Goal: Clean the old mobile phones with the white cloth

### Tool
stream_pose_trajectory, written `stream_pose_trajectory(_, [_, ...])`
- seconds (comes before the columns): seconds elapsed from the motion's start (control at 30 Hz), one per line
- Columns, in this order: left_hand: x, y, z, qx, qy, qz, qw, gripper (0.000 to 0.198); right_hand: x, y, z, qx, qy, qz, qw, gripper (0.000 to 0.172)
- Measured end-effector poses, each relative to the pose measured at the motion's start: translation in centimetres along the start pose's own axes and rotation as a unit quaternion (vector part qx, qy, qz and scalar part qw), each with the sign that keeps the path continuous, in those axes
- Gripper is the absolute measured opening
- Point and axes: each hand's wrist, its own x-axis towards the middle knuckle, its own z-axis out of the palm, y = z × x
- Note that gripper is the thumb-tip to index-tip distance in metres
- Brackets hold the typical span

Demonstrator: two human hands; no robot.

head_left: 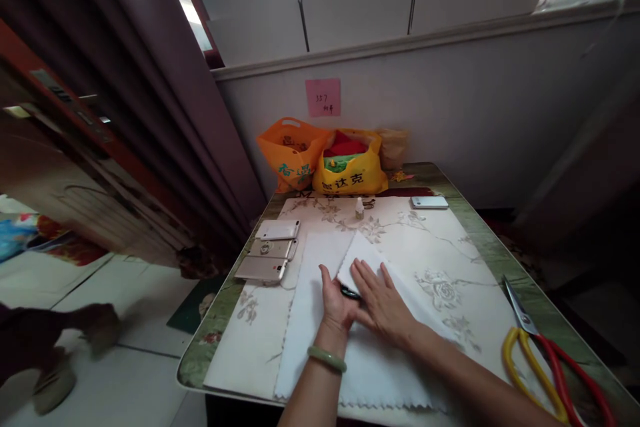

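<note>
A white cloth [320,347] with zigzag-cut edges is spread on the table, its far corner folded over. My left hand [336,303], with a green bangle at the wrist, is palm up with the thumb raised; its other fingers are hidden. Against its palm rests a dark, glossy-edged object [350,292], mostly covered by the folded cloth, so its kind does not show. Flat across the fold lies my right hand [383,300], fingers stretched out and pressing the cloth over that object.
Several phones lie about: a group at the left [263,269] and a silver one [429,202] at the back right. Scissors [525,323] rest near the right edge. A small white bottle [359,209], an orange bag [295,153] and a yellow bag [350,170] stand farther back.
</note>
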Motion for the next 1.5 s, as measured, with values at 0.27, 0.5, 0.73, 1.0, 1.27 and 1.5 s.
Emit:
stream_pose_trajectory(0.27, [0.3, 0.1, 0.2, 0.016, -0.032, 0.005, 0.999, 0.067, 1.2, 2.3, 0.0, -0.015, -0.025, 0.067, 0.997, 0.072])
stream_pose_trajectory(0.5, [0.0, 0.1, -0.3, 0.001, -0.017, -0.01, 1.0, 0.059, -0.8, 0.4, -0.1, 0.005, -0.036, -0.081, 0.996, 0.087])
stream_pose_trajectory(0.73, [0.2, 0.0, 0.3, 0.021, -0.062, 0.011, 0.998, 0.064, 2.1, 2.8, 0.0, -0.014, -0.016, 0.086, 0.996, 0.073])
stream_pose_trajectory(1.0, [-0.6, 0.4, 0.1, 0.08, 0.026, -0.019, 0.996, 0.072, -2.9, -0.6, -1.5, -0.001, -0.01, -0.057, 0.998, 0.088])
stream_pose_trajectory(1.27, [-0.2, 0.1, 0.3, 0.019, -0.035, -0.001, 0.999, 0.059, 1.4, 1.2, -1.2, 0.024, -0.045, -0.024, 0.998, 0.072])
stream_pose_trajectory(1.5, [-0.5, 0.2, 0.1, 0.044, -0.076, 0.003, 0.996, 0.066, 0.6, 0.9, -1.4, 0.013, -0.023, 0.021, 0.999, 0.076])
